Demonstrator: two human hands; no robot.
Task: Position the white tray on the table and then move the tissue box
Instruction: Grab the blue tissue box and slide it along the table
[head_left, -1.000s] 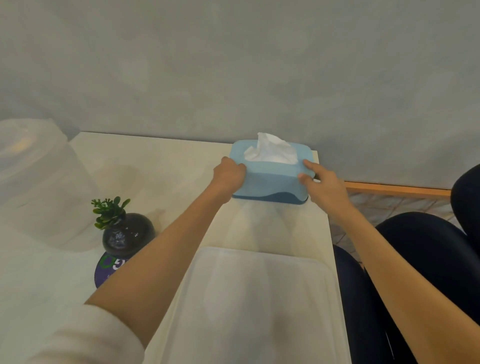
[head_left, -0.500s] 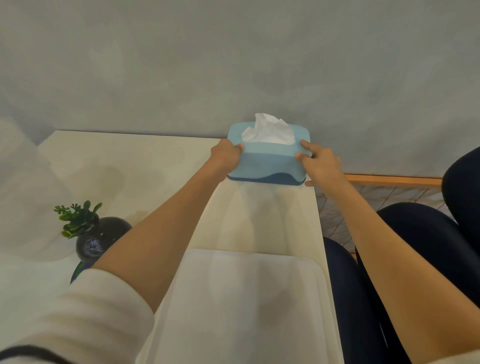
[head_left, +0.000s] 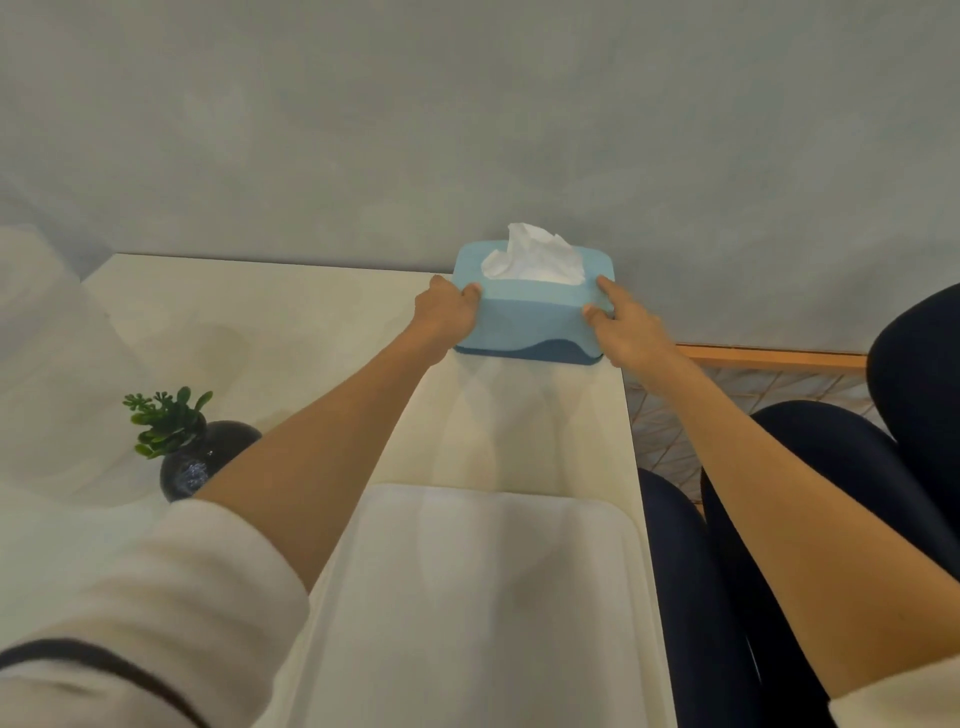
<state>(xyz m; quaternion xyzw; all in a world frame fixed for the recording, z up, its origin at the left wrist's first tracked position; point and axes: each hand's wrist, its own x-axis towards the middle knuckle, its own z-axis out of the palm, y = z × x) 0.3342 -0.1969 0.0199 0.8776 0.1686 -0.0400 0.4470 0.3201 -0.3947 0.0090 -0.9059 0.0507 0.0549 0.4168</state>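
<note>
1. The tissue box (head_left: 532, 317) sits right of centre in the frame, at the far right corner of the table (head_left: 291, 332), close against the grey wall (head_left: 467, 114). It is light blue with a darker blue wavy base, and a white tissue (head_left: 535, 257) stands up out of its top.
2. The left hand (head_left: 449, 314) presses against the box's left end, fingers curled around the near left corner, gripping the box.
3. The right hand (head_left: 621, 322) holds the box's right end: one finger lies along the top right edge and the thumb presses the near face, so it too grips the box.
4. Whether the box's base touches the table or is just lifted cannot be told.
5. The white tray (head_left: 483, 613) lies on the table in the lower centre of the frame, near the table's right edge, well apart from the box.
6. At lower left, a small green plant (head_left: 166, 421) stands in a dark round vase (head_left: 202, 462), partly hidden by the left forearm.
7. A white sleeve (head_left: 145, 613) covers the left upper arm at the bottom left.
8. Dark seats (head_left: 852, 467) fill the right side of the frame, beside a wooden rail (head_left: 769, 357).
</note>
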